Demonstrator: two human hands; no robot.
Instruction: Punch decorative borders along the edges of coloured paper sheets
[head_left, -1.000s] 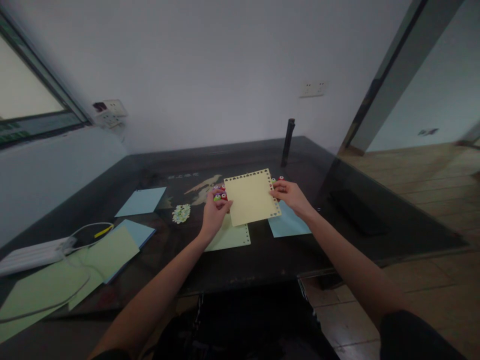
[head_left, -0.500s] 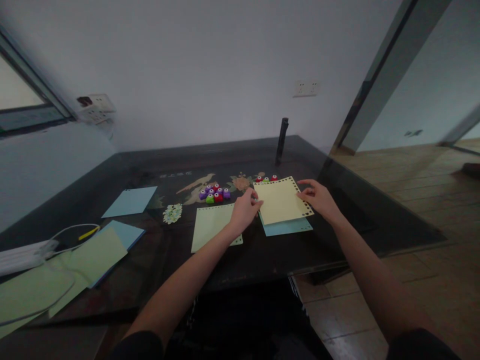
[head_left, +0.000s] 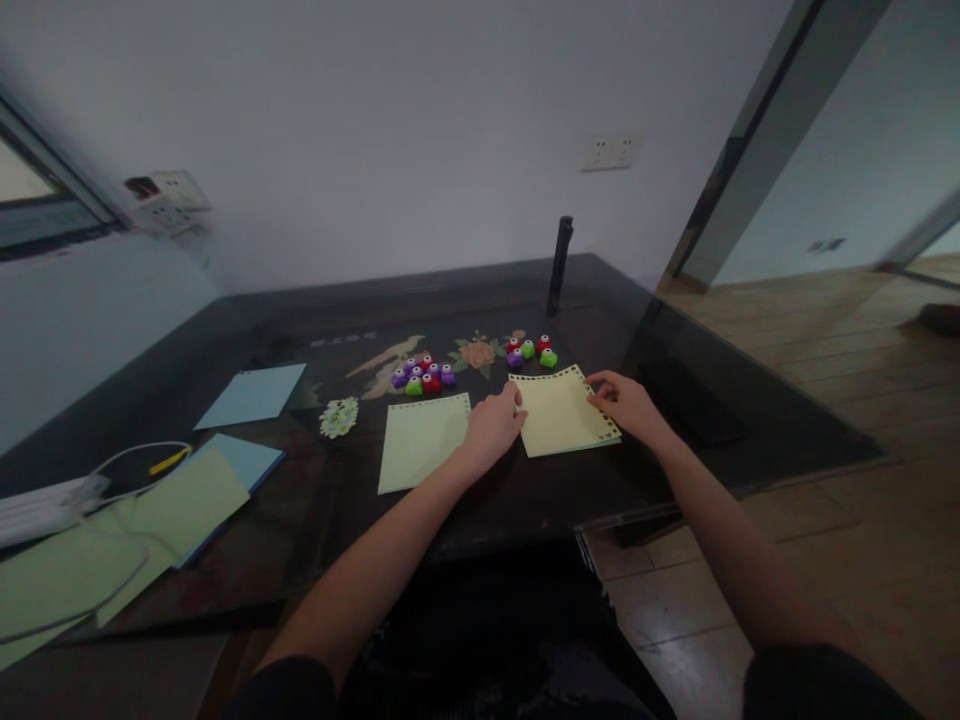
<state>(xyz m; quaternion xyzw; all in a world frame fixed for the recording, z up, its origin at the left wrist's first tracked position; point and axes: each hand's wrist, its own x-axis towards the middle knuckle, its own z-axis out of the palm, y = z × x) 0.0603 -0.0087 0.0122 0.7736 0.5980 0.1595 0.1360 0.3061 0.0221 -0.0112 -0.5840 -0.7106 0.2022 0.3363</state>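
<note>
We've lowered the edge-punched yellow paper [head_left: 559, 415] onto blue paper [head_left: 611, 442] — left hand [head_left: 491, 427] and right hand [head_left: 628, 405] pinching its sides — stacking seemingly needs alignment.

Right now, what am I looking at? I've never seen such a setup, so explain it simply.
There's no machine: you're seeing a person's bare left hand and right hand. Every picture comes from one camera worn on their head, looking forward and down. On the dark table lie a green sheet, small coloured pieces in two groups, and more paper at the left. The hands are at opposite edges of a yellow sheet, with another sheet's edge showing beneath. How firmly they grip is hard to tell.
</note>
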